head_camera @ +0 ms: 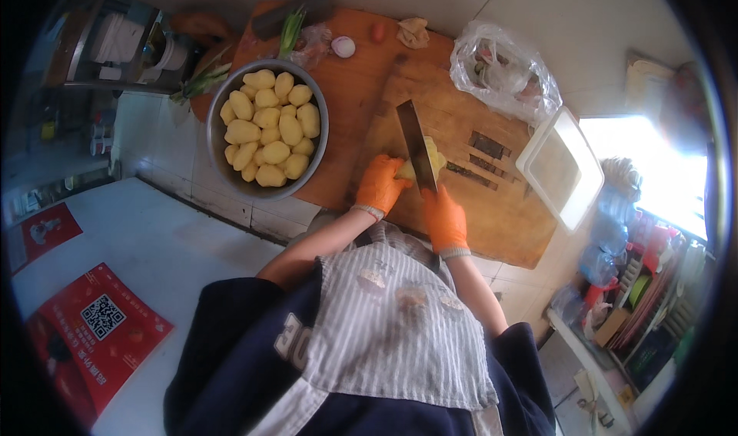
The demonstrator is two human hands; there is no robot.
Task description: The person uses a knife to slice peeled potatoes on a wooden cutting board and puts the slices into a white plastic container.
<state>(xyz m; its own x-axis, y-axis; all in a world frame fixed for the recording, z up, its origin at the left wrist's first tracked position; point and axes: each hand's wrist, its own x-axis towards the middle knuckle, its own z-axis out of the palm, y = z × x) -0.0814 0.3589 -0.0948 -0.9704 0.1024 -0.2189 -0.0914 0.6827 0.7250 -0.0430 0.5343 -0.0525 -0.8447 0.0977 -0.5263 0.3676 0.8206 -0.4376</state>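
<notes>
My left hand [381,185], in an orange glove with a knitted cuff, steadies a pale yellow peeled potato [406,171] on a worn wooden cutting board [398,110]. My right hand [445,221], gloved the same way, grips a cleaver at its handle end. The broad dark cleaver blade [414,136] stands across the potato, just right of my left fingers. Cut potato [436,156] shows beyond the blade; the blade hides part of it. To the left, a round metal basin [245,188] holds many whole peeled potatoes [267,116].
A translucent plastic container [529,158] sits at the board's right edge. Behind it lies a clear plastic bag [501,76] with contents. A cut onion [343,47], green leeks [292,30] and a crumpled cloth [413,32] lie along the back. Dark slots [487,145] pierce the board.
</notes>
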